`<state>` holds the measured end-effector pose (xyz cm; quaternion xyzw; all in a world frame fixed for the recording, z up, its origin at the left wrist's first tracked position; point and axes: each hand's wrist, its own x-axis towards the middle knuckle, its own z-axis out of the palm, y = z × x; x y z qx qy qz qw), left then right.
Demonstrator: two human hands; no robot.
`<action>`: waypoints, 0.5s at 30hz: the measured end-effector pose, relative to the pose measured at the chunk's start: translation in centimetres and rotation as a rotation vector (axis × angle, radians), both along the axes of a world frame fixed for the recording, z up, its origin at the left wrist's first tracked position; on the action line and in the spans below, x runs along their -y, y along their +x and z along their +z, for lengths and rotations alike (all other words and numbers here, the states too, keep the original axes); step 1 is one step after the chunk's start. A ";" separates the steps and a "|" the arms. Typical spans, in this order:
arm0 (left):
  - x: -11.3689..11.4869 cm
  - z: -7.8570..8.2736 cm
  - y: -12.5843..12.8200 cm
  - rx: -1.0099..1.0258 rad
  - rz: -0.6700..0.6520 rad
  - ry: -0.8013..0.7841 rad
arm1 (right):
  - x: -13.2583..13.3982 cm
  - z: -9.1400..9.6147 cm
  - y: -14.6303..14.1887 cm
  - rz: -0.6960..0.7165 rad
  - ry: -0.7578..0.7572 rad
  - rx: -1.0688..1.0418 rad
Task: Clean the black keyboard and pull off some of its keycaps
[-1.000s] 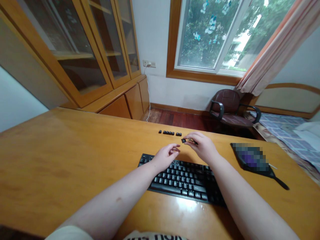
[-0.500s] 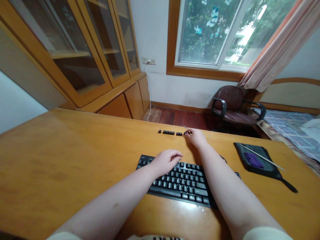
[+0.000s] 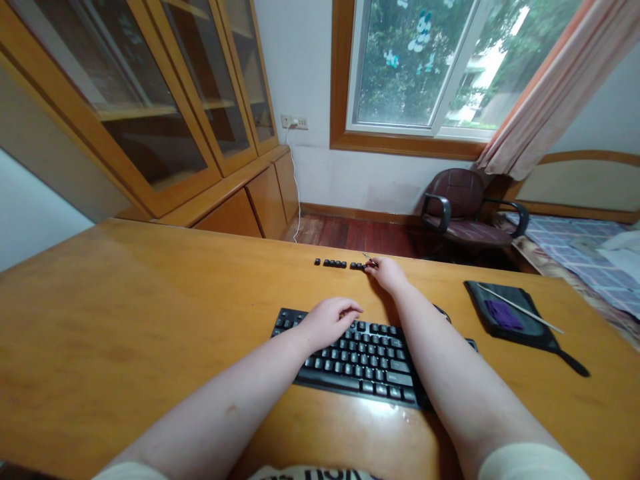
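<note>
A black keyboard (image 3: 357, 363) lies on the desk in front of me. My left hand (image 3: 333, 323) rests over its upper left part, fingers loosely bent and apart, with nothing visible in them. Beyond the keyboard, a row of loose black keycaps (image 3: 335, 264) runs along the far side of the desk. At the right end of that row, the fingers of my right hand (image 3: 389, 273) pinch a dark keycap (image 3: 367, 267) against the desktop. A thin metallic tip (image 3: 367, 255) pokes out from the same fingers; the rest of that tool is hidden.
On the right of the desk (image 3: 150, 320) lies a black pouch (image 3: 535, 333) with a purple cloth (image 3: 503, 315) and a thin pale stick (image 3: 520, 308) on it. Past the far edge stand an office chair (image 3: 457, 200) and a bed. Glass-fronted cabinets (image 3: 180, 100) line the left.
My right hand has slid slightly left, bringing the keycap up to the end of the row, where a gap was before. My left hand stays over the keyboard. The view has shifted a little.
</note>
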<state>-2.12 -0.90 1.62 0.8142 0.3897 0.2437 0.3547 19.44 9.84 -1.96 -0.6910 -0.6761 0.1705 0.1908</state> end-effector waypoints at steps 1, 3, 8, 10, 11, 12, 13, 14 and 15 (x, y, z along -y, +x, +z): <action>0.0 0.0 0.0 0.000 -0.001 0.001 | 0.0 0.0 0.0 -0.003 -0.002 0.003; 0.0 0.0 0.0 0.001 -0.001 0.002 | -0.1 -0.1 0.0 -0.010 -0.005 0.008; 0.0 -0.2 0.0 0.001 -0.003 0.001 | -0.3 -0.3 0.0 -0.009 -0.001 0.014; -0.1 -0.3 0.0 0.003 -0.005 -0.001 | -0.3 -0.3 0.0 -0.003 0.003 0.015; -0.1 -0.3 0.0 0.003 -0.005 -0.002 | -0.2 -0.2 0.0 -0.001 0.005 0.016; -0.1 -0.3 0.1 0.004 -0.005 -0.002 | -0.2 -0.2 0.0 0.000 0.006 0.016; -0.1 -0.2 0.1 0.005 -0.006 -0.003 | -0.2 -0.2 0.0 0.001 0.007 0.015; -0.1 -0.2 0.1 0.005 -0.006 -0.003 | -0.2 -0.1 -0.1 0.001 0.007 0.015; -0.1 -0.2 0.1 0.005 -0.006 -0.002 | -0.2 -0.1 -0.1 0.000 0.007 0.015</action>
